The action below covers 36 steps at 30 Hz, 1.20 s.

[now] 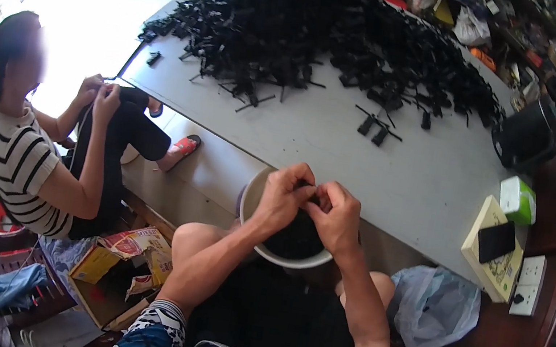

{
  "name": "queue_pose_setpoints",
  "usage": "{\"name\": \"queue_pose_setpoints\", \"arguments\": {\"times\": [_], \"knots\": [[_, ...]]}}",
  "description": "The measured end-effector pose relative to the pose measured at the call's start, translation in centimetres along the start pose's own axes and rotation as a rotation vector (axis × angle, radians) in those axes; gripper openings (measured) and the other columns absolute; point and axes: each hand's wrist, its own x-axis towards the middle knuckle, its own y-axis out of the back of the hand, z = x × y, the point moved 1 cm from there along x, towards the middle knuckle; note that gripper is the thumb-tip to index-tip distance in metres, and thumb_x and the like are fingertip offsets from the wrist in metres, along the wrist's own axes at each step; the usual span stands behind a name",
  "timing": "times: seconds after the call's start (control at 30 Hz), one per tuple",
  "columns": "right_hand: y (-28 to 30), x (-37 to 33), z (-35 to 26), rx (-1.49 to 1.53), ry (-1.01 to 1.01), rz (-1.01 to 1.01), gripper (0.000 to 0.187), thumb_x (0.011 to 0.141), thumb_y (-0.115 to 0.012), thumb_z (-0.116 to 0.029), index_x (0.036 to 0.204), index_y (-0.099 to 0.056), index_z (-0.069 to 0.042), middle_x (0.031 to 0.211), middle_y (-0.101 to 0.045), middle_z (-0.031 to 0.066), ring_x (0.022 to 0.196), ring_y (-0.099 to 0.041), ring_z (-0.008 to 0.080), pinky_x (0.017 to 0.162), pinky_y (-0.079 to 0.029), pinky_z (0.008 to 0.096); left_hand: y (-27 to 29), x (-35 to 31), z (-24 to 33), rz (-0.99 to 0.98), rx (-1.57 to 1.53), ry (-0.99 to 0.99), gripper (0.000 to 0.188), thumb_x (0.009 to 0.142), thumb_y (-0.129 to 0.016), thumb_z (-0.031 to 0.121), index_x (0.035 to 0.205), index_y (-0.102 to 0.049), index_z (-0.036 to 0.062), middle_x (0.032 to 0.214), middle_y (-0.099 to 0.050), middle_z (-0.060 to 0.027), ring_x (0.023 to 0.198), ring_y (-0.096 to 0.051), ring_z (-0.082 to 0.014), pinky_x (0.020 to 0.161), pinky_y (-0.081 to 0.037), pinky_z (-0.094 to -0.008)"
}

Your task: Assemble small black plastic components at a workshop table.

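The grey, flat-topped desk (pixel 261 141) carries a broad heap of small black parts (pixel 303 23) toward its far edge. A round, pale bucket (pixel 250 202) with dark contents sits at the near edge. Above its opening, the left hand (pixel 284 196) and right hand (pixel 335 216) meet; each grip is closed to a thumb-and-finger pinch on what appears to be a small black part (pixel 315 199), mostly hidden. For good control, pinch lightly, steady the part with one hand while the other manipulates it, and work centred over the bucket to catch drops.
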Motion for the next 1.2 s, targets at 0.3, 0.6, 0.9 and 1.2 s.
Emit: {"name": "queue_pose_setpoints", "arguments": {"times": [0.3,0.6,0.9,1.2], "knots": [[-0.5,-0.6,-0.2,-0.109,0.108,0.142,0.016,0.066,-0.063,0.001,0.071,-0.049,-0.001,0.066,-0.052,0.0132,0.059,-0.051,0.0320,0.053,-0.040,0.0391,-1.7,-0.8,1.1,0.248,0.282,-0.344,0.012,0.068,-0.058,-0.009,0.073,-0.052,-0.0002,0.063,-0.053,-0.0096,0.057,-0.053,-0.0166,0.052,-0.041,-0.0275],[-0.9,-0.6,-0.4,-0.100,0.076,0.186,0.014,0.068,-0.063,0.001,0.072,-0.050,-0.001,0.065,-0.052,0.0125,0.056,-0.050,0.0276,0.051,-0.041,0.0361,-2.4,-1.2,0.8,0.343,0.255,-0.397,0.011,0.069,-0.057,-0.009,0.073,-0.052,-0.0004,0.064,-0.054,-0.0096,0.057,-0.055,-0.0155,0.052,-0.043,-0.0267],[0.9,0.5,0.9,0.380,-0.199,0.120,0.014,0.072,-0.068,0.000,0.081,-0.057,-0.001,0.063,-0.053,-0.0019,0.057,-0.047,0.0024,0.051,-0.038,0.0187,-0.3,0.8,2.9,-0.055,-0.028,-0.124,0.018,0.081,-0.053,-0.004,0.098,-0.058,0.0002,0.088,-0.058,-0.0022,0.075,-0.052,-0.0075,0.067,-0.044,-0.0230],[2.2,0.9,2.3,1.203,-0.342,-0.203,0.014,0.079,-0.068,-0.008,0.084,-0.056,-0.001,0.065,-0.053,0.0009,0.045,-0.042,0.0068,0.041,-0.032,0.0195,1.5,0.2,3.8,-0.482,-0.393,0.096,0.031,0.067,-0.065,-0.008,0.095,-0.057,0.0027,0.087,-0.057,0.0001,0.079,-0.052,-0.0069,0.072,-0.040,-0.0192]]}}
